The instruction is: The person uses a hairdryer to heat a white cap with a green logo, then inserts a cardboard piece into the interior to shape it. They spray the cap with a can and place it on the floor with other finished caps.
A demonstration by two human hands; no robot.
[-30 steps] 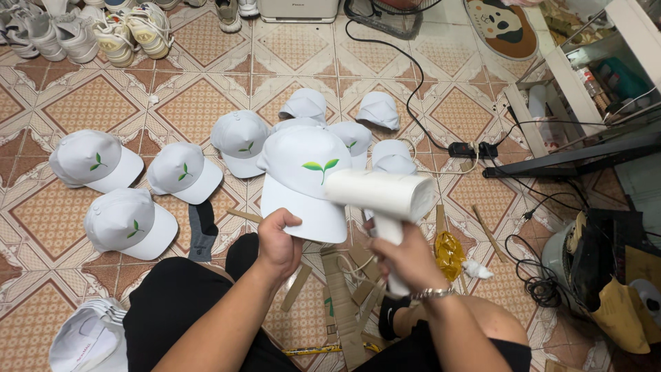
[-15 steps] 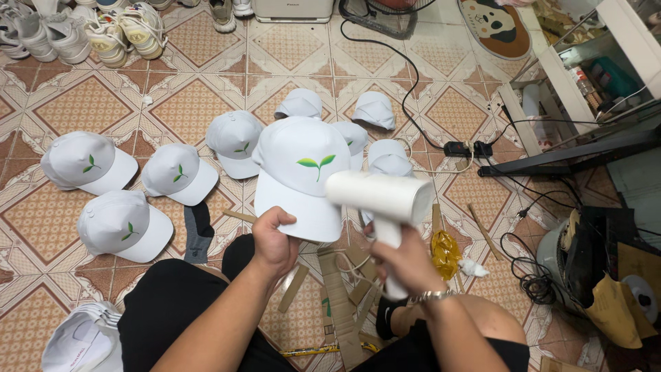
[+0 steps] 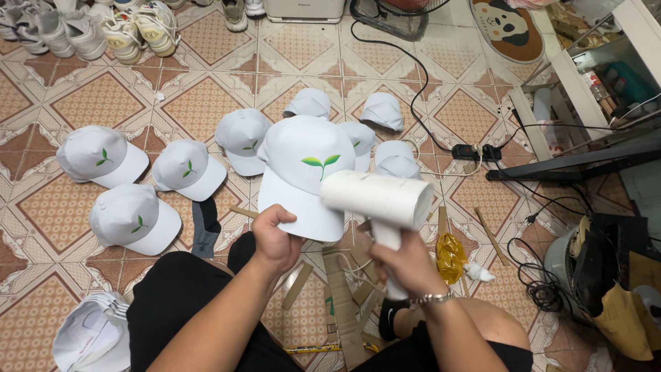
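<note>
My left hand [image 3: 274, 238] grips the brim of a white cap [image 3: 303, 169] with a green leaf logo, holding it up in front of me. My right hand [image 3: 406, 265] holds the handle of a white hair dryer [image 3: 375, 200], whose barrel points left at the cap's brim. A metal bracelet sits on my right wrist. My legs in black trousers are folded below.
Several more white leaf caps [image 3: 134, 217] lie on the patterned tile floor at the left and behind the held cap. A stack of caps [image 3: 89, 334] sits bottom left. Cardboard strips [image 3: 341, 303] lie between my legs. Shoes [image 3: 131, 31] line the far edge; a power strip [image 3: 471, 151] and cables run right.
The cap and dryer stay nearly in place. The view has shifted slightly and the dryer has dropped a little closer to the cap's brim.
</note>
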